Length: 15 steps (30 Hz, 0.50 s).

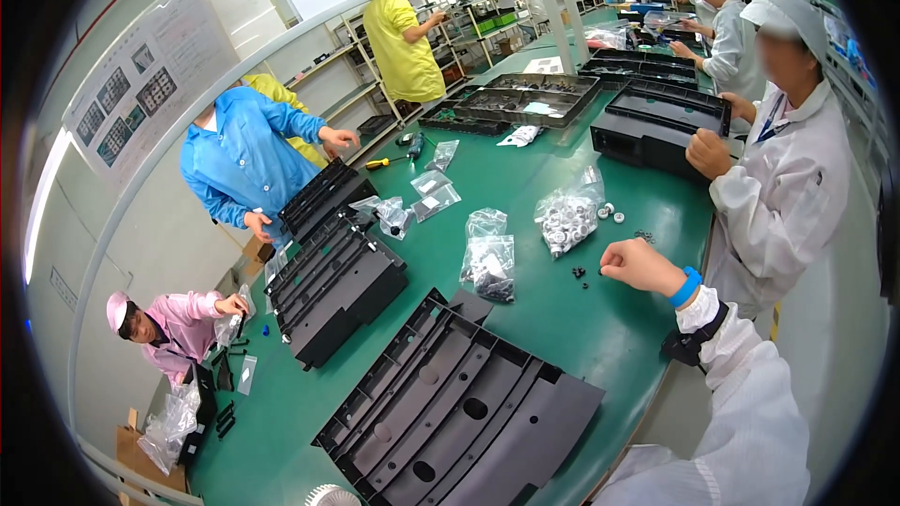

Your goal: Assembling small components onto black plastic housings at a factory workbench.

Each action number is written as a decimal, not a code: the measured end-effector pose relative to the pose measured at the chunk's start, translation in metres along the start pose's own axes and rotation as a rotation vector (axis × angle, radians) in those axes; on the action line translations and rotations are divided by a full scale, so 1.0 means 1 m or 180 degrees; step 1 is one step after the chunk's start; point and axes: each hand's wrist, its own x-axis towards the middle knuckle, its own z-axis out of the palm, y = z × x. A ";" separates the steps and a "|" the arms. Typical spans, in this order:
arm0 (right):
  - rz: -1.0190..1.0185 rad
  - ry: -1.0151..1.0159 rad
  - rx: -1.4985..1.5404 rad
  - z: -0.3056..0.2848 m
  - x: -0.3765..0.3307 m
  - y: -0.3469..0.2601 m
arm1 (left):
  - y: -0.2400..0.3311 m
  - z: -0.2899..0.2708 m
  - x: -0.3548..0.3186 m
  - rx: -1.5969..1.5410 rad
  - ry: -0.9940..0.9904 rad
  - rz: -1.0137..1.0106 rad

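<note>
My right hand [642, 267], with a blue wristband [686, 287] and a white sleeve, is above the table's right side. Its fingertips are pinched together; a dark speck shows at them, too small to name. Just left of the fingers lie several small black parts [579, 273], loose on the green table. Directly in front of me rests a large black plastic housing [459, 412], with ribs, round holes and oval openings. My left hand is out of view.
Beyond my hand lie a bag of white round caps [568, 220], loose caps [611, 213] and a bag of dark small parts [489, 272]. Another black housing [342, 295] sits to the left. Co-workers handle housings on both sides. A power screwdriver [415, 146] lies farther back.
</note>
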 end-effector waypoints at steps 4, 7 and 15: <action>-0.0160 0.0216 -0.0422 -0.021 0.010 -0.004 | 0.027 -0.022 -0.018 0.0052 0.0193 0.0297; -0.0304 0.0561 -0.0461 -0.032 0.024 -0.026 | 0.061 -0.055 -0.033 -0.0401 0.0579 0.0362; -0.0927 0.0263 -0.0218 -0.017 0.033 -0.080 | 0.127 -0.070 -0.078 -0.2968 0.0879 -0.0565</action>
